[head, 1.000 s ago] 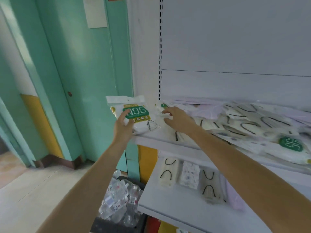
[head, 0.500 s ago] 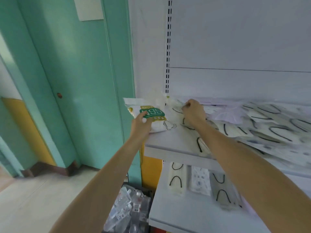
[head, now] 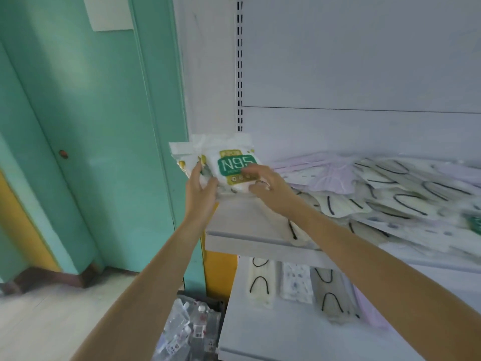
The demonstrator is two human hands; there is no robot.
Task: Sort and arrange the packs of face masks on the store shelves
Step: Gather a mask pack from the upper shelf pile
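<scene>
A white N95 mask pack (head: 229, 162) with a green label stands upright at the left end of the upper shelf (head: 260, 241). A second white pack (head: 183, 152) sticks out behind it on the left. My left hand (head: 201, 188) grips the packs from the left, thumb on the front. From the right, my right hand (head: 265, 186) holds the front N95 pack, fingers over its label and thumb under its lower edge. A loose heap of mask packs (head: 390, 194), cream with black ear loops and some lilac, covers the shelf to the right.
The lower shelf (head: 273, 334) carries a row of mask packs (head: 296, 282) lying flat. A bin of clear plastic bottles (head: 187, 332) sits on the floor below the shelf's left end. A teal door and wall (head: 99, 126) stand to the left.
My right hand came off the heap holding another N95 pack and brought it left in front of the pack in my left hand. Both hands now hold the packs upright together.
</scene>
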